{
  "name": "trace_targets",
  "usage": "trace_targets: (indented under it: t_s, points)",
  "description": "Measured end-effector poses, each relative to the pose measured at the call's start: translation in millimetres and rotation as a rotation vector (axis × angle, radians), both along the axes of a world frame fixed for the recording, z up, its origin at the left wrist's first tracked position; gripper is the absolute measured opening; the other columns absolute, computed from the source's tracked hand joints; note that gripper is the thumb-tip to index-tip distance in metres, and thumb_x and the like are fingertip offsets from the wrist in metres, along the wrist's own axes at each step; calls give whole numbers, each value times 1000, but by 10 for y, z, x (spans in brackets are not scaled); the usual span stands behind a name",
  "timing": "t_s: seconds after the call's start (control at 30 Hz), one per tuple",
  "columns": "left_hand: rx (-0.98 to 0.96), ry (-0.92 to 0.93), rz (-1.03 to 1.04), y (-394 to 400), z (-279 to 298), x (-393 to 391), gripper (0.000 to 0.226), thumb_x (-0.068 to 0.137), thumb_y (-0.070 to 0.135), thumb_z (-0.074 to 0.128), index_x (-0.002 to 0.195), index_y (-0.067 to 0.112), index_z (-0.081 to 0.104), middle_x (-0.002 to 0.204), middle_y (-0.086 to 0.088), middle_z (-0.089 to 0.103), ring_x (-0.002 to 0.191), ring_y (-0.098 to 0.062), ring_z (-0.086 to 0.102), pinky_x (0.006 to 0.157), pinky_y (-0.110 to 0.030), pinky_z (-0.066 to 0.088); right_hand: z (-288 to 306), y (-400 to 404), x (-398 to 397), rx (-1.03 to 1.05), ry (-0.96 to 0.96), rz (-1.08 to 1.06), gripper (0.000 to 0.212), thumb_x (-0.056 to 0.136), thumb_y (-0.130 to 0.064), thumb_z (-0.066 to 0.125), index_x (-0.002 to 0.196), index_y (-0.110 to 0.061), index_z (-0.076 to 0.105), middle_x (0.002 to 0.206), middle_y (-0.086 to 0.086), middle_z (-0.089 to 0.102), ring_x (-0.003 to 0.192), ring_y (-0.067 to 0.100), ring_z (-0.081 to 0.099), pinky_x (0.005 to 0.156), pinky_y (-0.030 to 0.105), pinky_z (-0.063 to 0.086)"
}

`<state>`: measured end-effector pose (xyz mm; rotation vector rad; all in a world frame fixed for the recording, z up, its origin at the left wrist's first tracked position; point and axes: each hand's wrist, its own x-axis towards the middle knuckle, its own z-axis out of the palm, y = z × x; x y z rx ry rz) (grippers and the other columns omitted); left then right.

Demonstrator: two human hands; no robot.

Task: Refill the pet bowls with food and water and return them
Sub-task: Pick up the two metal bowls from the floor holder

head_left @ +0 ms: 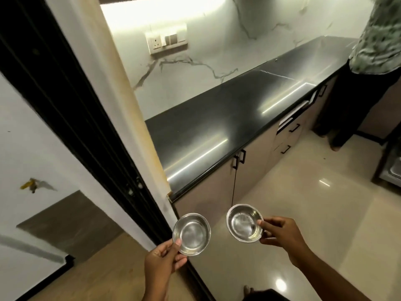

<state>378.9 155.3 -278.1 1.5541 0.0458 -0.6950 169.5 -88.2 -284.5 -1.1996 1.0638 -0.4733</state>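
Note:
I carry two small steel bowls in the air in front of me, both with nothing in them. My left hand (162,259) pinches the near rim of the left bowl (192,234), thumb on top. My right hand (280,235) pinches the right rim of the right bowl (244,223). Both bowls hang above the floor at a kitchen doorway, just short of the black countertop (227,122).
A dark door frame (71,101) and a white wall stand at my left. Beige cabinets (249,170) with black handles run under the counter. Another person (368,72) stands at the counter's far end. A steel sink (393,170) shows at the right edge. The tiled floor stretches ahead.

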Motion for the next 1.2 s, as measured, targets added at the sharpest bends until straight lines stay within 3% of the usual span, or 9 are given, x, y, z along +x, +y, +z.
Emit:
trace_targets:
  t_s: [0.2, 0.4, 0.63, 0.93, 1.2]
  points:
    - [11, -20, 30, -957, 79, 17, 21, 84, 8, 73, 100, -4, 70, 71, -20, 70, 54, -17, 68, 56, -26, 62, 43, -963, 34, 2, -2, 63, 7, 86, -6, 77, 91, -1, 79, 72, 18, 70, 61, 28, 69, 59, 35, 63]
    - [33, -8, 98, -1484, 182, 133, 36, 81, 14, 77, 111, -3, 67, 83, -24, 75, 69, -29, 72, 57, -28, 62, 204, -1466, 96, 50, -4, 80, 7, 85, -6, 78, 91, -2, 79, 73, 18, 69, 64, 30, 69, 60, 36, 64]
    - [-2, -24, 139, -1798, 232, 268, 32, 84, 11, 75, 111, -3, 66, 81, -22, 73, 67, -24, 71, 59, -25, 62, 303, -1782, 376, 37, 2, 112, 9, 84, -5, 78, 92, 0, 78, 75, 20, 73, 61, 27, 70, 58, 35, 64]
    - [-21, -7, 256, -2340, 37, 855, 27, 84, 5, 73, 107, -7, 65, 87, -30, 72, 59, -22, 71, 52, -23, 60, 340, -2477, 1299, -33, 43, 257, 11, 86, -5, 78, 96, -1, 76, 83, 26, 76, 63, 28, 73, 60, 37, 64]
    - [28, 17, 313, -2845, -110, 1512, 17, 87, 8, 70, 103, 3, 67, 90, -22, 73, 79, -34, 73, 58, -28, 62, 104, -3020, 2364, -66, 88, 317, 14, 86, -1, 75, 100, -2, 71, 88, 28, 72, 63, 28, 74, 55, 33, 61]
